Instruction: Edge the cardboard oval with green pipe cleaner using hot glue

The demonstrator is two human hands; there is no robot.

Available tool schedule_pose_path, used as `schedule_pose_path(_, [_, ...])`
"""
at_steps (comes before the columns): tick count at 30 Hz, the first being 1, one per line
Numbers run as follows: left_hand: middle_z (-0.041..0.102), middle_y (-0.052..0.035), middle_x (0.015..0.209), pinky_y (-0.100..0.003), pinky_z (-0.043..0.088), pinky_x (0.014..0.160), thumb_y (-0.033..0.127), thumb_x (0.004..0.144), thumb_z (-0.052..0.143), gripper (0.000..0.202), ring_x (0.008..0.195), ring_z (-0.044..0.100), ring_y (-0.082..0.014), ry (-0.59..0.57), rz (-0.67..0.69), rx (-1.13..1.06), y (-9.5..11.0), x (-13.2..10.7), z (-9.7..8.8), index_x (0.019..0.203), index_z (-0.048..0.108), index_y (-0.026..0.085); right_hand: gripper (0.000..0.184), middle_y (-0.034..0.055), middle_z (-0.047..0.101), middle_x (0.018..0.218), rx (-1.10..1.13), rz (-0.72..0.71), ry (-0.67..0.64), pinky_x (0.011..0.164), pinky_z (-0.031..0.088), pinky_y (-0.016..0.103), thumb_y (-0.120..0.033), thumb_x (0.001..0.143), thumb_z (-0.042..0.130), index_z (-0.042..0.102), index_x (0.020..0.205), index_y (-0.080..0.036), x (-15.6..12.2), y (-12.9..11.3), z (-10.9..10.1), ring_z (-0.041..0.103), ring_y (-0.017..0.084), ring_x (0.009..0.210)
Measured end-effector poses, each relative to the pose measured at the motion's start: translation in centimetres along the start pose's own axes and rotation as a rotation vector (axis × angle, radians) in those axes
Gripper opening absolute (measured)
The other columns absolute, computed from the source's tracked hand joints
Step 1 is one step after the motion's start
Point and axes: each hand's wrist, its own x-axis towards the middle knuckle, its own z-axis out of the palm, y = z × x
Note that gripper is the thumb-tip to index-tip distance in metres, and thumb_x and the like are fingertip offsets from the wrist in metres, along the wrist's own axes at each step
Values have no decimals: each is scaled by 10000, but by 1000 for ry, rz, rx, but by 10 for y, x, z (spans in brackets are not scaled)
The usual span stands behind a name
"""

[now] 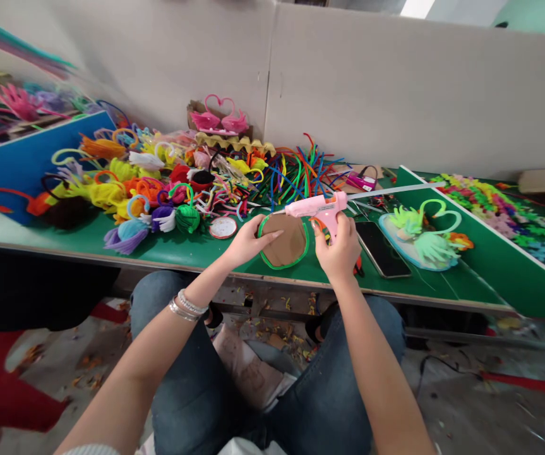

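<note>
My left hand grips the left side of a rounded cardboard base, its thumb lying on the brown face. Green pipe cleaner trims much of the base's edge. In my right hand is a pink glue gun, fingers wrapped round its handle. A long pale glue stick juts out of the gun's back to the right. The nozzle points left, over the top edge of the cardboard base; whether it touches is too small to tell.
Left of my hands lie several pipe-cleaner swans and a small round lid. Loose pipe cleaners heap behind. To the right are a phone, a green swan pair and a green divider. A blue divider stands left.
</note>
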Motion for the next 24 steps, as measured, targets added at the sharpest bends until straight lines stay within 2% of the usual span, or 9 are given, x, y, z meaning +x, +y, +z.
schedule_pose_path(4, [625,-46,909,-268,471,735,385,761,657,326,849,576,-171,3,1,-7,0,0,0,956,560,143,372,123,614,867,-6,-40,55,598,472,322,-432,846,533,513,1088,-149,-1,3,3,626,255,786])
schedule_pose_path(24, [643,-47,923,-274,481,720,399,766,656,324,854,592,-179,5,24,35,-6,0,0,954,564,152,347,113,624,855,0,-81,92,601,483,320,-416,851,533,514,1078,-154,-2,1,3,628,244,781])
